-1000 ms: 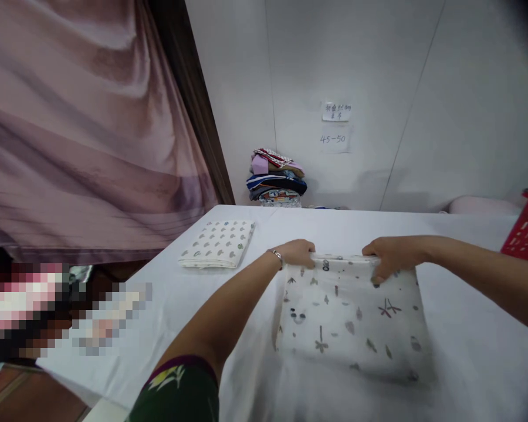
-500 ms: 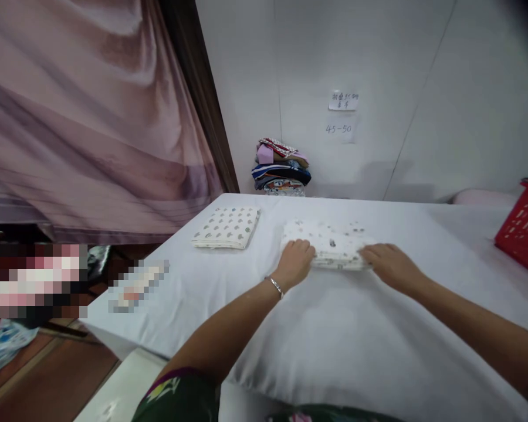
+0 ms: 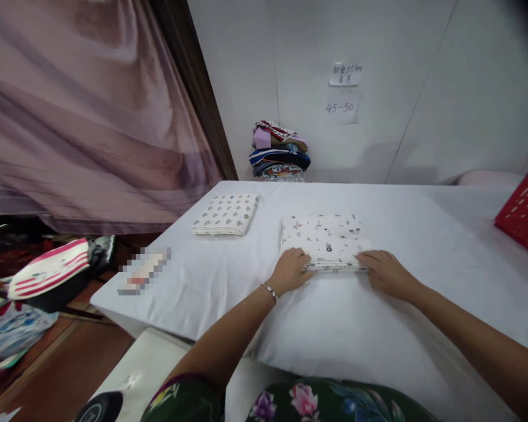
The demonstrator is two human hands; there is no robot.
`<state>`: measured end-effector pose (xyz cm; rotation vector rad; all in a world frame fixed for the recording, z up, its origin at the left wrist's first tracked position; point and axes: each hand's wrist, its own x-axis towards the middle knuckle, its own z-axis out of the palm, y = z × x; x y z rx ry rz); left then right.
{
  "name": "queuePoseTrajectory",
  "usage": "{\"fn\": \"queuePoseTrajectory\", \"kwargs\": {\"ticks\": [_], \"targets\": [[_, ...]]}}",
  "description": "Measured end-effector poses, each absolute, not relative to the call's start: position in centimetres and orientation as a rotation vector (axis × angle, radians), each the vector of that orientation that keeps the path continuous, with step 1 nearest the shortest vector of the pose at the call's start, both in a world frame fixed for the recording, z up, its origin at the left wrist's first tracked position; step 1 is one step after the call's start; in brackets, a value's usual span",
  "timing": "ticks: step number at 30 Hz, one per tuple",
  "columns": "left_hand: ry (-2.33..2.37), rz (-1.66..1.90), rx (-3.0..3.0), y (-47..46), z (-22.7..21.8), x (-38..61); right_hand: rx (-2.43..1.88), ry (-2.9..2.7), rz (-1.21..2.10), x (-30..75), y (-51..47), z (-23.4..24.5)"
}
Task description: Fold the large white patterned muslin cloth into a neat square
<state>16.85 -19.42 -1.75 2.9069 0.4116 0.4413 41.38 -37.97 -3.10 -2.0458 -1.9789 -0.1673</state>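
A folded white cloth with small dark leaf prints [image 3: 325, 237] lies on the white table [image 3: 369, 328] in front of me. My left hand [image 3: 293, 269], with a thin bracelet at the wrist, has its fingers curled on the cloth's near left corner. My right hand [image 3: 385, 271] is curled on the near right corner. Both hands touch the cloth's near edge.
A second folded cloth with green prints [image 3: 226, 214] lies to the left. A stack of folded clothes [image 3: 280, 155] sits by the wall. A red basket [image 3: 525, 205] stands at the right edge. A pink curtain [image 3: 83, 111] hangs left; clutter covers the floor.
The printed cloth was spread wider with my hands on its far edge; it is now a smaller fold lying farther away, and my hands sit at its near edge.
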Motion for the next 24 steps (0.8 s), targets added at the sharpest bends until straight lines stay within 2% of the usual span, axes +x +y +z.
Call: {"fn": "queuePoseTrajectory", "kwargs": {"ticks": [5,10,15,19,24], "targets": [[0.526,0.350,2.765,-18.8,-0.8,18.2,-1.960,-1.878,0.017,40.5,-36.4,-1.5],[0.609,0.166,2.749,-18.6,-0.1,19.3,-1.978,-1.898,0.172,40.5,-34.4,-2.0],[0.590,0.209,2.777,-18.7,0.1,19.3,-1.978,-1.799,0.304,40.9,-33.9,-2.4],[0.426,0.330,2.940,-19.2,-0.1,18.6,-1.884,-1.774,0.290,41.0,-34.4,-2.7],[0.344,0.250,2.976,-19.2,-0.8,17.8,-1.822,-1.847,0.207,41.2,-35.0,-3.4]]}}
